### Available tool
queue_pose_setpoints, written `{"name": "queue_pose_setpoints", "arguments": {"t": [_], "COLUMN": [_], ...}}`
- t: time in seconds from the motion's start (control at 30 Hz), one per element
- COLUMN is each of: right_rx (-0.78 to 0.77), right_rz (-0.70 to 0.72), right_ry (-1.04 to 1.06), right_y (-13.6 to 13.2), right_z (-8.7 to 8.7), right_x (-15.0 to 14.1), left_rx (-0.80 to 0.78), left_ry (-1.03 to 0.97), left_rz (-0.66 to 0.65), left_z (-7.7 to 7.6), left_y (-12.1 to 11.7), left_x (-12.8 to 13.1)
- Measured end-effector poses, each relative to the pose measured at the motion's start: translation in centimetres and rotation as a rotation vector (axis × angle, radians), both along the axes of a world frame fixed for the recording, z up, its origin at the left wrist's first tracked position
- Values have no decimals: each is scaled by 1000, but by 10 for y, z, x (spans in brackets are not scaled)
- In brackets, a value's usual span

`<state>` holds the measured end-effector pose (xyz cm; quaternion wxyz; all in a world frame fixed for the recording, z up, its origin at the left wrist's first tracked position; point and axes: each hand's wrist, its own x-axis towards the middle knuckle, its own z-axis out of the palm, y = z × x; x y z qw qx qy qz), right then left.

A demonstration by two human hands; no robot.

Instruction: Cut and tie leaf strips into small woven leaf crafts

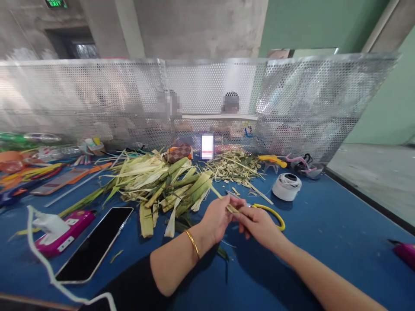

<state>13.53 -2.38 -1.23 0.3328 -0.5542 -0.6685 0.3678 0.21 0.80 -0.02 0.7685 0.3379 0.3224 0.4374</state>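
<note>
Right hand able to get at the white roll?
Likely yes. The white roll stands ahead and right of the right hand; only the yellow handle seems to lie between, low enough to clear. It'd need to release the strip first.

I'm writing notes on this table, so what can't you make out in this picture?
Head view: the lower end of the pale strip, hidden by the right hand.
Head view: part of the yellow-handled tool, hidden behind that same hand.
Head view: what the people opposite hold, blurred by the perforated screen.
Head view: the rest of the purple object at far right, cut off by the picture's edge.
</note>
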Motion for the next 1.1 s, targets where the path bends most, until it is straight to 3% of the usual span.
{"name": "queue_pose_setpoints", "arguments": {"t": [0.07,0.17,0.23,0.37,0.57,0.7,0.83,0.87,0.9,0.97,1.1], "right_rx": [79,271,343,355,378,504,700,742,780,617,344], "right_rz": [30,-252,-402,-502,-513,-547,-662,-702,-721,-594,-340], "right_ry": [-149,-427,-620,-712,-722,-641,-479,-385,-107,380,500], "right_y": [14,56,92,154,201,201,184,178,170,150,99], "right_z": [5,22,31,34,24,35,68,77,85,95,86], "right_x": [10,37,53,58,36,31,39,41,44,46,35], "left_rx": [-122,-201,-215,-187,-110,-116,-143,-156,-166,-170,-135], "left_ry": [-50,-16,27,93,117,112,105,104,104,103,98], "left_rz": [162,281,225,116,69,55,74,85,103,137,123], "left_z": [3,9,10,4,2,3,3,4,5,7,15], "left_y": [6,16,19,18,19,18,18,19,19,19,16], "left_x": [-3,-10,-13,-14,-16,-17,-16,-16,-16,-16,-15]}}
